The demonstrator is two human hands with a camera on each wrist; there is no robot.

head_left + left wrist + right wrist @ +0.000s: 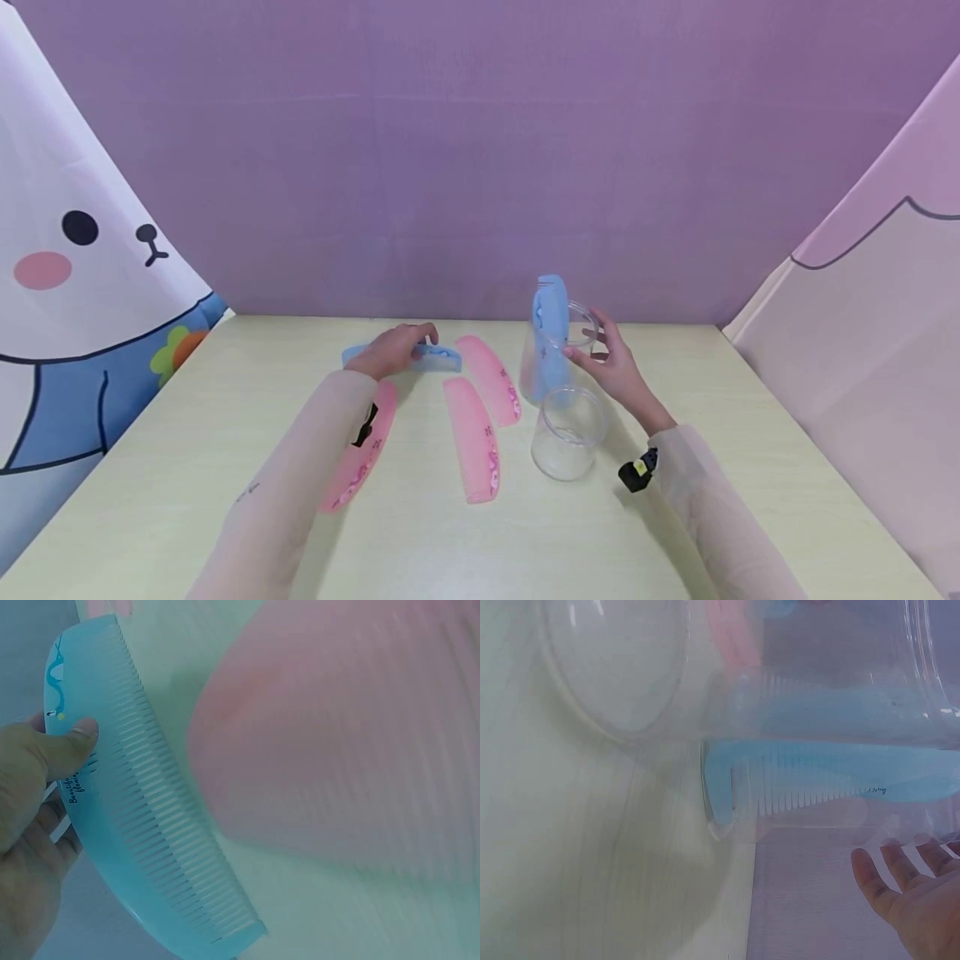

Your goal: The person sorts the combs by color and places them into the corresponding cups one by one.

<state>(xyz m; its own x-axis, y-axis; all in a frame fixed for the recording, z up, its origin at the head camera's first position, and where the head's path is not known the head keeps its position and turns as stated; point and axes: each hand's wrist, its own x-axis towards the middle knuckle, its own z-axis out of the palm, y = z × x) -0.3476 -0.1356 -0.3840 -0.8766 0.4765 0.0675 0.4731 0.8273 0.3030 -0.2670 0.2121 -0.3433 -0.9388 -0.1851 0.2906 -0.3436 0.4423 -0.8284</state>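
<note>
My left hand point(392, 350) pinches a light blue comb point(442, 358) at the back of the table. In the left wrist view, the thumb lies across the face of the blue comb point(135, 802), its teeth turned toward the table. A tall clear plastic cup point(528, 379) holds upright blue combs point(553, 321), at least two by the look of it. Around this cup's right side, my right hand point(618, 371) has its thumb in front and fingers behind. The right wrist view shows fingertips against the cup's wall, with a blue comb point(817, 776) inside.
Three pink combs lie flat: one point(491, 383) left of the filled cup, one point(472, 442) nearer me, one point(367, 458) partly under my left forearm. A second clear cup point(566, 454) stands just in front of the filled one. A purple cloth point(450, 167) hangs behind the table.
</note>
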